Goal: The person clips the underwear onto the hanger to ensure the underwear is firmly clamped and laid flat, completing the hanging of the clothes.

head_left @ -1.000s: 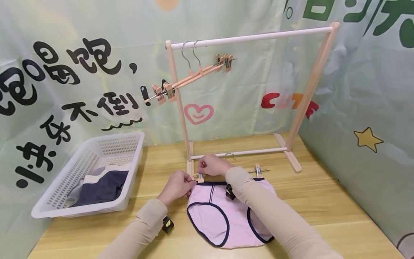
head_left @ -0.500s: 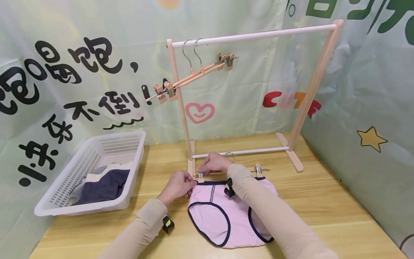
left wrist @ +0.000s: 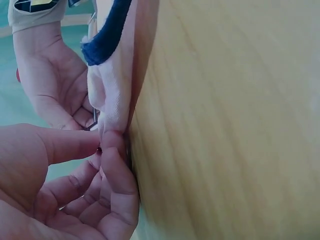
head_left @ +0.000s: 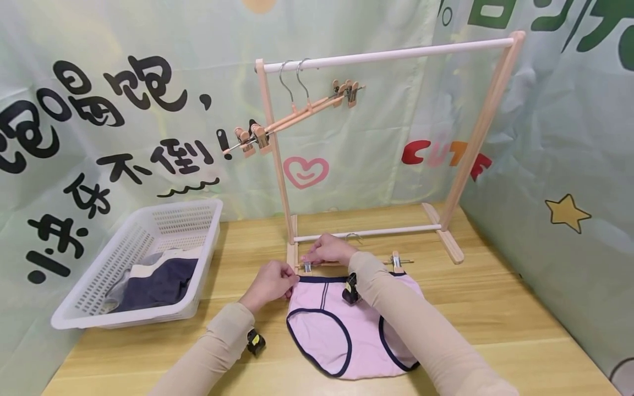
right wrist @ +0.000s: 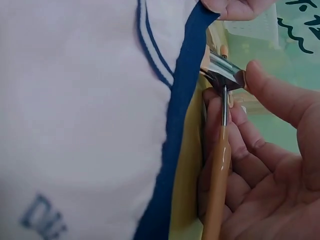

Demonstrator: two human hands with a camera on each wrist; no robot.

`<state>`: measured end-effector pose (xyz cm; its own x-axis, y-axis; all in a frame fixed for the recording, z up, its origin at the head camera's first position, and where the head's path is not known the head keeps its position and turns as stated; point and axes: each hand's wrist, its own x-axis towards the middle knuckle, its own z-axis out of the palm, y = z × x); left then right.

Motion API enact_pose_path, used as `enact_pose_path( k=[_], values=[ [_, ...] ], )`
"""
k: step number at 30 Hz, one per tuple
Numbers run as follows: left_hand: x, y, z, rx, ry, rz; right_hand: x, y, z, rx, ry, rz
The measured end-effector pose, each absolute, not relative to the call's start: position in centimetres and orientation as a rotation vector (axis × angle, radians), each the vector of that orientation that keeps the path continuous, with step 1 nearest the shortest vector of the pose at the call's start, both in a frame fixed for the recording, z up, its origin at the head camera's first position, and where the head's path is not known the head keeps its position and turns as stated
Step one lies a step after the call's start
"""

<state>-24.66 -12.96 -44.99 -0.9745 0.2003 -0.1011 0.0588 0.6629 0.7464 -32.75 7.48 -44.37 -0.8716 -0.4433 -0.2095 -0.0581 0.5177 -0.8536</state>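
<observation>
The clip [head_left: 307,267] pinched in the fingers of the right hand [head_left: 329,249] no longer shows over the underwear [head_left: 364,330] flat on the table [head_left: 495,330], so the corner [head_left: 305,279] pinched by the left hand's [head_left: 269,285] fingers looks unclamped.

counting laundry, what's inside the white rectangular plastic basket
The basket holds navy, cream and grey cloth; how many pieces is unclear, and anything beneath them is covered.

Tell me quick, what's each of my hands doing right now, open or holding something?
Left hand: closed, pinching the pink briefs at a top corner.
Right hand: closed, pinching a hanger clip.
</observation>
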Motion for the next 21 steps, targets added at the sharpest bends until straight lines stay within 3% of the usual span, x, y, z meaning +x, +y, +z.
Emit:
enact_pose_path(
  k=[21],
  values=[
    [-24.49, -13.27, -44.92, 0.153, 2.65, 1.267, -32.07, 7.05, -44.37, -0.357, 2.418, -1.39]
  ],
)
